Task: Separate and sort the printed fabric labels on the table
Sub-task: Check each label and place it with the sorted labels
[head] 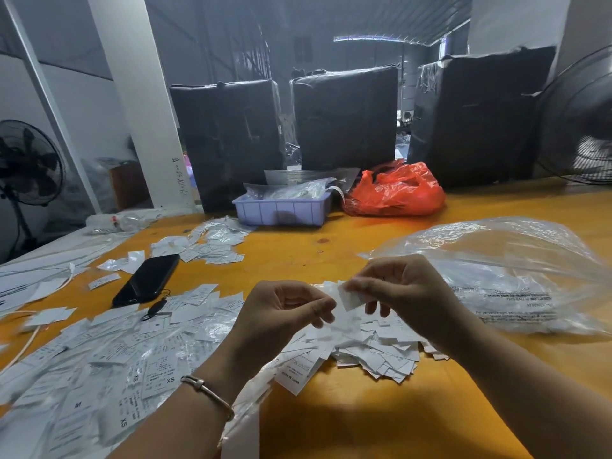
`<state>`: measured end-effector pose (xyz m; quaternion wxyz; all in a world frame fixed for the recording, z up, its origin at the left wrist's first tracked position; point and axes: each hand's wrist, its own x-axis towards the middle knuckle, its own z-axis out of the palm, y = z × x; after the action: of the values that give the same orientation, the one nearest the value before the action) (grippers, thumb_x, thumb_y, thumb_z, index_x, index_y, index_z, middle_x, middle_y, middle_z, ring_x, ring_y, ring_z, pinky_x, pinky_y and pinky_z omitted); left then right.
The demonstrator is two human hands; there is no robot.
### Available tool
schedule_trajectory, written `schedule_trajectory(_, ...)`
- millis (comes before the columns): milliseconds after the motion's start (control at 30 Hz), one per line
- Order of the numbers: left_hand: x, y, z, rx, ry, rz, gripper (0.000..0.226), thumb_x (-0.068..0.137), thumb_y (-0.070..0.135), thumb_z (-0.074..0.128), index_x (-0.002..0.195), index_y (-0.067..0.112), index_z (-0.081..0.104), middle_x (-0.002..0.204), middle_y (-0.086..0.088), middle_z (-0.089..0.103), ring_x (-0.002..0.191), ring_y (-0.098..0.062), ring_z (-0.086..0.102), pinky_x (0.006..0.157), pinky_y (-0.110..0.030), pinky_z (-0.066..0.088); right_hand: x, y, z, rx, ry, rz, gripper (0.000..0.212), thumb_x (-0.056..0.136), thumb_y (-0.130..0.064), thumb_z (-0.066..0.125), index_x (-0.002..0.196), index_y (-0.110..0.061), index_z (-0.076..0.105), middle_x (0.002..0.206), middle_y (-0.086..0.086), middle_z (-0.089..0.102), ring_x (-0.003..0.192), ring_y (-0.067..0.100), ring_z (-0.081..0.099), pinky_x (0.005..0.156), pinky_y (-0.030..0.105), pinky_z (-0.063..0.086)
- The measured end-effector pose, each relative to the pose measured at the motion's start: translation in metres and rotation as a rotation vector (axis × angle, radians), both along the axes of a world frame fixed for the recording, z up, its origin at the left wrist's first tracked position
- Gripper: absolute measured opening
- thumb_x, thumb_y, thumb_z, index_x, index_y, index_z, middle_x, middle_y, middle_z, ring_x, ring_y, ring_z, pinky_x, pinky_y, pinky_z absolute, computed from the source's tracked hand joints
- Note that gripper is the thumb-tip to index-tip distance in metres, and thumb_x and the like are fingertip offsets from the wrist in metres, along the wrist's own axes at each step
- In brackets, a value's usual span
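Legible on the white fabric labels [155,376] spread over the left of the yellow table [364,419]: "XS", "M", and "MADE IN CHINA" on one by the left wrist. Partly readable on the clear plastic bag [516,279] at right: "THIS BAG IS NO..."; rest too blurred. Raised above a loose label heap [374,352], both hands close together: left hand [284,313] curled, fingertips pinching a small white label [347,299]; right hand [404,289] pinching the same label from the opposite side. Silver bracelet [208,392] on the left wrist. Black phone [147,279] lying at left.
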<state>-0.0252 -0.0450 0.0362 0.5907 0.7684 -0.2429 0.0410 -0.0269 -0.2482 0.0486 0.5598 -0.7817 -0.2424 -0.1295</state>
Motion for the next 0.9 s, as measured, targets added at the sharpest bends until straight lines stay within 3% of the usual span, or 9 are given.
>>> schedule_trajectory(67, 0.0, 0.0, 0.0, -0.009, -0.003, 0.008, 0.018, 0.076, 0.021, 0.074, 0.083, 0.004, 0.076, 0.074, -0.007, 0.075, 0.067, -0.013, 0.068, 0.063, -0.018, 0.053, -0.001, -0.002, 0.005, 0.1, -0.035, -0.051, 0.026, 0.087, 0.001, 0.062, 0.102, -0.019, 0.07, 0.076, 0.011, 0.069, 0.057, 0.017, 0.06, 0.051, 0.027, 0.05)
schedule_trajectory(167, 0.0, 0.0, 0.0, -0.01, -0.004, 0.012, 0.019, 0.074, 0.024, 0.075, 0.081, 0.007, 0.076, 0.074, -0.006, 0.075, 0.067, -0.012, 0.068, 0.063, -0.019, 0.053, -0.004, -0.004, 0.012, 0.21, -0.109, -0.078, 0.056, 0.086, 0.003, 0.062, 0.129, -0.031, 0.049, 0.084, 0.009, 0.065, 0.064, 0.022, 0.064, 0.058, 0.03, 0.057)
schedule_trajectory(367, 0.0, 0.0, -0.002, -0.006, -0.017, -0.004, 0.023, 0.07, 0.027, 0.077, 0.08, 0.006, 0.076, 0.073, -0.006, 0.074, 0.066, -0.014, 0.068, 0.064, -0.02, 0.054, -0.015, 0.001, 0.021, 0.024, -0.321, -0.111, 0.01, 0.074, -0.011, 0.077, 0.081, -0.009, 0.07, 0.07, -0.001, 0.069, 0.063, 0.011, 0.066, 0.058, 0.02, 0.052)
schedule_trajectory(500, 0.0, 0.0, -0.001, 0.005, -0.021, -0.01, 0.019, 0.07, 0.026, 0.077, 0.079, 0.009, 0.077, 0.072, -0.004, 0.074, 0.066, -0.012, 0.067, 0.064, -0.019, 0.053, -0.016, -0.001, 0.022, -0.002, -0.277, -0.057, 0.005, 0.077, -0.006, 0.075, 0.08, -0.009, 0.073, 0.074, 0.0, 0.071, 0.069, 0.016, 0.066, 0.062, 0.035, 0.054)
schedule_trajectory(700, -0.001, 0.0, -0.001, 0.01, -0.043, -0.009, 0.021, 0.068, 0.029, 0.078, 0.078, 0.011, 0.077, 0.073, -0.003, 0.074, 0.066, -0.013, 0.067, 0.065, -0.02, 0.054, -0.015, -0.002, 0.02, 0.019, -0.253, -0.038, 0.008, 0.078, -0.005, 0.074, 0.079, -0.013, 0.073, 0.071, 0.007, 0.069, 0.065, 0.025, 0.062, 0.058, 0.034, 0.05)
schedule_trajectory(900, 0.0, 0.001, -0.001, 0.017, -0.056, 0.004, 0.021, 0.069, 0.029, 0.079, 0.079, 0.01, 0.077, 0.074, -0.005, 0.074, 0.067, -0.016, 0.067, 0.066, -0.022, 0.055, -0.012, -0.001, 0.017, -0.083, -0.306, -0.064, 0.011, 0.08, -0.002, 0.072, 0.08, -0.013, 0.073, 0.07, 0.0, 0.069, 0.06, 0.01, 0.06, 0.053, 0.011, 0.043)
